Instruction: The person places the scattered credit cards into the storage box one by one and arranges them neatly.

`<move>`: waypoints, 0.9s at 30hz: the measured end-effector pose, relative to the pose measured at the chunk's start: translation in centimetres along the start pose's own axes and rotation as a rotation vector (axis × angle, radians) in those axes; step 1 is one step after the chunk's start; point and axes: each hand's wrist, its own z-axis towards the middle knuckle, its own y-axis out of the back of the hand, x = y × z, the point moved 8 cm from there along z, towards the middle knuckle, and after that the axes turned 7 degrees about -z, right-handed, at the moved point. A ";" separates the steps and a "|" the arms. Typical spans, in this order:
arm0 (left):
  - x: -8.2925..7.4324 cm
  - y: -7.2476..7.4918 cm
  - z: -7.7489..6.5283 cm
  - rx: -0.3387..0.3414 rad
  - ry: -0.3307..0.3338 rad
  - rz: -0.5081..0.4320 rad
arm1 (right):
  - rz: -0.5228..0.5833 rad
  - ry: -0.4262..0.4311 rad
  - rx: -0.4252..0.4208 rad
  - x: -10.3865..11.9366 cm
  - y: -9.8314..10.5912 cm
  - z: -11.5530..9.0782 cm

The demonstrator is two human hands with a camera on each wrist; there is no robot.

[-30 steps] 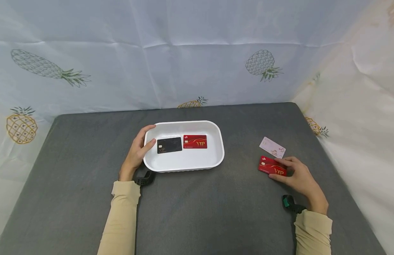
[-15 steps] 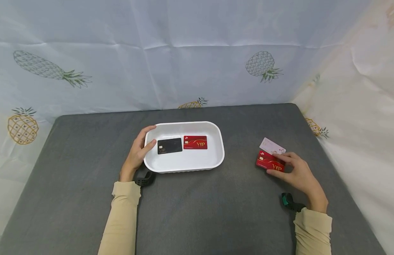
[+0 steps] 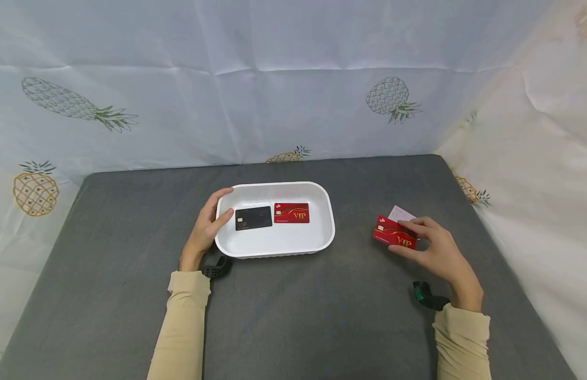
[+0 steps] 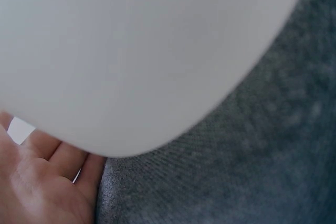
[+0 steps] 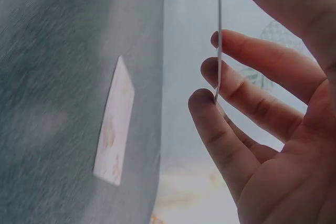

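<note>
My left hand [image 3: 201, 232] grips the left end of a white plastic tray [image 3: 274, 244], thumb over the rim and fingers round its outside. A black VIP card [image 3: 253, 218] and a red VIP card [image 3: 291, 212] lie flat in it, side by side. Off to the right, my right hand [image 3: 440, 252] pinches another red VIP card [image 3: 390, 231] at its right end. Seen edge-on in the right wrist view, this held card [image 5: 219, 30] is raised off the table. Beneath it a pale pink card [image 5: 114, 129] lies on the cloth, partly covered in the head view.
A dark grey cloth covers the table [image 3: 321, 316]. White curtains [image 3: 293, 111] printed with pineapples hang behind it and along the sides. Each wrist wears a black strap, with the right strap [image 3: 431, 298] showing a green patch.
The right hand has lifted the red card off the table and moved it up and left, so it now overlaps the pink card. The left hand keeps its hold on the tray.
</note>
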 end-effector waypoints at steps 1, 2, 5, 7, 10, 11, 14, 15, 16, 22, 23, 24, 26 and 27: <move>0.0 0.0 0.0 0.001 -0.001 -0.002 | 0.001 0.002 -0.001 0.2 0.0 0.1; 0.0 0.0 0.0 0.001 -0.002 -0.003 | 0.005 0.005 -0.003 0.5 0.1 0.2; 0.0 -0.1 0.0 0.002 -0.007 -0.001 | 0.016 0.021 -0.002 1.2 0.1 0.6; 0.0 0.0 0.0 0.002 -0.009 0.001 | 0.031 0.036 -0.001 1.8 0.1 0.9; 0.0 0.0 0.0 0.002 -0.008 0.005 | 0.049 0.053 0.004 2.5 0.1 1.3; 0.0 0.0 0.0 0.001 -0.007 0.006 | 0.052 0.054 0.006 2.7 0.1 1.4; 0.0 0.0 -0.1 -0.002 -0.002 0.007 | 0.050 0.059 0.010 3.3 0.1 1.8; 0.0 0.0 -0.1 -0.003 0.000 0.007 | 0.049 0.063 0.009 3.6 0.1 2.0; 0.0 0.0 -0.1 -0.004 0.002 0.008 | 0.050 0.069 0.007 3.8 0.1 2.2; 0.1 0.0 -0.1 -0.004 0.018 0.021 | 0.060 0.128 0.003 5.5 0.0 3.1; 0.1 0.0 0.0 -0.004 0.020 0.022 | 0.059 0.132 0.010 5.8 -0.1 3.2; 0.1 0.0 0.0 -0.006 0.022 0.024 | 0.058 0.135 0.017 6.0 -0.1 3.4; 0.1 0.0 0.0 -0.004 0.021 0.027 | 0.060 0.137 0.031 6.6 -0.2 3.7; 0.0 0.0 0.0 -0.002 0.019 0.025 | 0.060 0.137 0.038 6.9 -0.3 3.9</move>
